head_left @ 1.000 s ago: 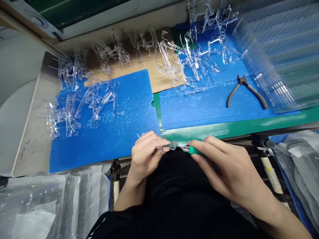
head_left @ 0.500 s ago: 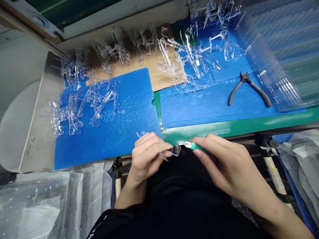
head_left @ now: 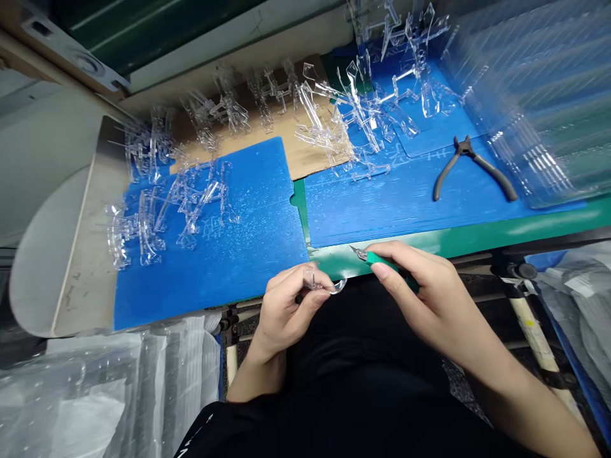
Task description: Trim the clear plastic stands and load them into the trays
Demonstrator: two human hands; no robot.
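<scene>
My left hand [head_left: 291, 302] is closed around a small clear plastic part [head_left: 338, 287], whose curved end sticks out past the fingertips toward the right. Most of that part is hidden by the fingers. In my right hand [head_left: 420, 286] is a craft knife [head_left: 380, 259] with a green handle, its pointed blade aimed up and to the left. The blade is a short way above and right of the clear part, not touching it. Both hands are in front of the table's near edge, over my dark clothing.
Clear moulded plastic pieces lie on the left blue sheet [head_left: 248, 235], the cardboard [head_left: 305, 162] and the right blue sheet [head_left: 382, 210]. Side cutters [head_left: 464, 149] rest opened at right, beside clear plastic trays [head_left: 544, 146]. Wrapped bundles [head_left: 114, 381] stand below left.
My left hand has turned the clear part, so its end now points differently. The knife in my right hand has lifted slightly up and away, and its blade shows more plainly.
</scene>
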